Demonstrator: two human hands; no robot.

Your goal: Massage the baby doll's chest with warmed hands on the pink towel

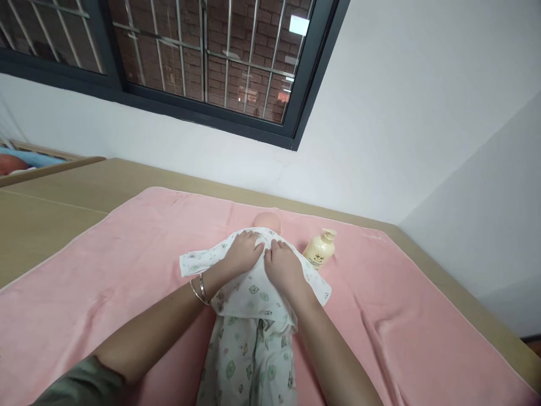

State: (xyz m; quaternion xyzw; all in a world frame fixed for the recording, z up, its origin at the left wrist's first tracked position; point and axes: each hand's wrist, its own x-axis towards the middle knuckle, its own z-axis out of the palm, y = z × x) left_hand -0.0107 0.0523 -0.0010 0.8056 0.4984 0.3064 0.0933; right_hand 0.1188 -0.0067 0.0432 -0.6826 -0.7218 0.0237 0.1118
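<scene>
A doll (pixel 267 221) lies on its back, only the rounded top of its head showing beyond a white baby shirt (pixel 253 296) with a small green and brown print. Matching baby pants (pixel 253 361) stretch below the shirt toward me. My left hand (pixel 244 251), with bangles on the wrist, is closed on the shirt front just below the collar. Close beside it, my right hand (pixel 284 266) pinches the other side of the shirt front. Both sleeves spread outward. My hands hide part of the chest and neckline.
A pale yellow pump bottle (pixel 320 249) leans by the right sleeve. Under everything lies a pink blanket (pixel 139 270), creased at the right, on a wooden surface (pixel 63 206). A white wall (pixel 372 113) and a barred window (pixel 203 62) stand behind.
</scene>
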